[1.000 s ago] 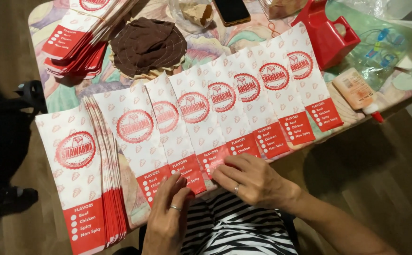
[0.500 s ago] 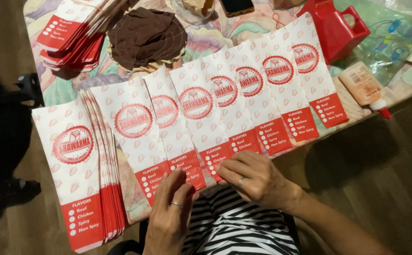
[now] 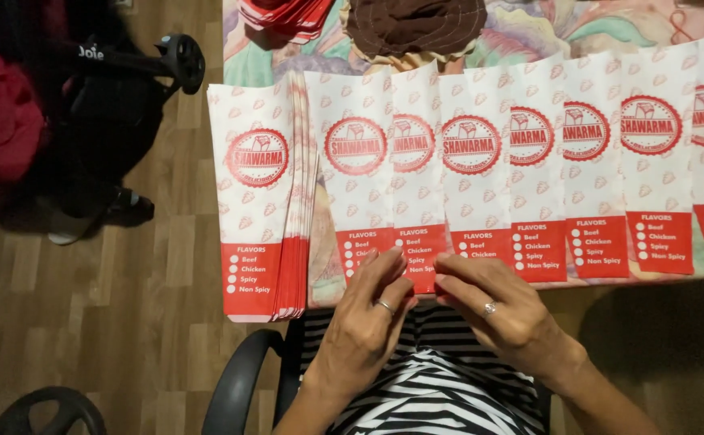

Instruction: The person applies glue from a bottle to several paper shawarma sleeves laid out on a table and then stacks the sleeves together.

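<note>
Seen from above: a row of white-and-red paper bags [image 3: 529,161] fanned overlapping along the near edge of a table with a patterned cloth [image 3: 577,32]. Left hand [image 3: 368,322], ring on one finger, fingers extended flat on the red lower end of one bag [image 3: 416,185], not closed round it. Right hand [image 3: 501,310], also ringed, fingertips pressing the same bag's bottom edge just beside the left; whether pinching or only touching, cannot tell. At the row's left end, a thick stack of bags [image 3: 267,201] overhanging the table. Farther back, a brown crocheted cloth [image 3: 416,24]. Below, a striped garment [image 3: 432,379] and a chair arm [image 3: 243,379].
</note>
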